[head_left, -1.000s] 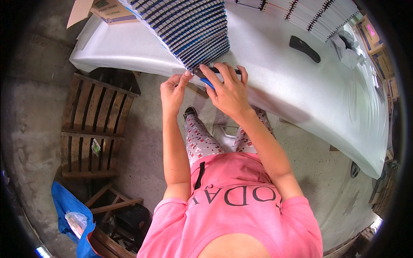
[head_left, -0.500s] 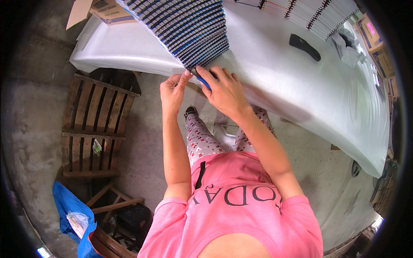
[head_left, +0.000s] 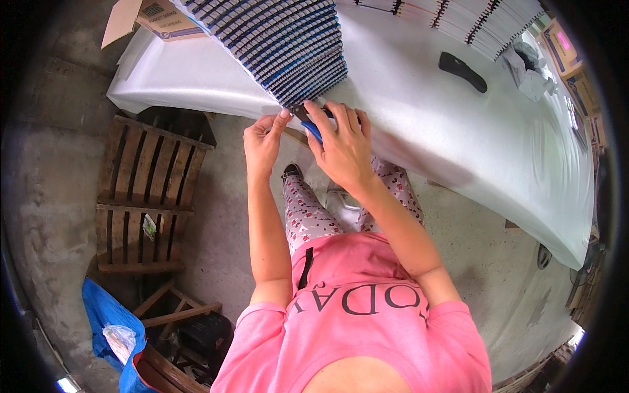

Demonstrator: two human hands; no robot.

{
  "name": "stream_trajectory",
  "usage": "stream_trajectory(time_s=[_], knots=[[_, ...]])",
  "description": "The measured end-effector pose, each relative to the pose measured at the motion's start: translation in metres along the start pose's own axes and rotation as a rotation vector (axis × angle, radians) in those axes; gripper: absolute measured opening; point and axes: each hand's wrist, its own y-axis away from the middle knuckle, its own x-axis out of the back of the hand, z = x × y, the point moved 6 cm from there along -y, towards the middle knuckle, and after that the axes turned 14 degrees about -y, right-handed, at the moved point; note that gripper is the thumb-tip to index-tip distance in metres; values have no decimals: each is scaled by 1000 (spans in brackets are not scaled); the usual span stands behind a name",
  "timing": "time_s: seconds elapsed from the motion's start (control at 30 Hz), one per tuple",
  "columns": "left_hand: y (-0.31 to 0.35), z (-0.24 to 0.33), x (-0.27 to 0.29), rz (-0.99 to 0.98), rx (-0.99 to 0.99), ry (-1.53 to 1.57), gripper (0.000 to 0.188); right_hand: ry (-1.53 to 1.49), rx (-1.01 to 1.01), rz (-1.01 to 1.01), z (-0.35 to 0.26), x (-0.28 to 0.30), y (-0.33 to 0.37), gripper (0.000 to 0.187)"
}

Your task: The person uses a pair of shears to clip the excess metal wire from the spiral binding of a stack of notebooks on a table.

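A tall stack of coil-bound notebooks (head_left: 275,46), dark and blue coils along its edges, lies at the table's near edge. At its nearest corner my right hand (head_left: 346,147) grips a pair of blue-handled pliers (head_left: 310,128), whose dark jaws are against or very close to the coils. The handles are spread apart. My left hand (head_left: 263,145) is pinched, thumb and forefinger pressed together, just left of the jaws. Whatever lies between those fingertips is too small to make out.
The table (head_left: 413,85) has a white cover. On it are a dark elongated object (head_left: 463,71), more bound notebooks (head_left: 485,23), a crumpled grey bag (head_left: 527,72) and an open cardboard box (head_left: 169,23). A wooden pallet (head_left: 147,190) and a blue sack (head_left: 108,327) are to my left.
The pliers' handles have spread a little and my right fingers have loosened, showing more of the dark jaws. My left hand keeps its pinch in nearly the same place.
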Motion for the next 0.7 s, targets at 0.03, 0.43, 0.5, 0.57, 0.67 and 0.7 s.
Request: stream_trajectory(time_s=[0.03, 0.43, 0.5, 0.57, 0.67, 0.7], knots=[[-1, 1, 0, 0, -8, 12, 39, 15, 10, 2, 1, -1, -2, 50], [-2, 0, 0, -7, -10, 23, 37, -6, 104, -32, 10, -12, -5, 48], [-1, 0, -1, -15, 9, 20, 36, -5, 113, -16, 10, -11, -5, 46], [0, 1, 0, -22, 28, 9, 36, -14, 106, -15, 9, -10, -5, 45], [0, 1, 1, -21, 37, -4, 35, -42, 78, -34, 8, -10, -5, 44], [0, 1, 1, -16, 25, -1, 35, -50, 74, -36, 6, -10, -6, 42]])
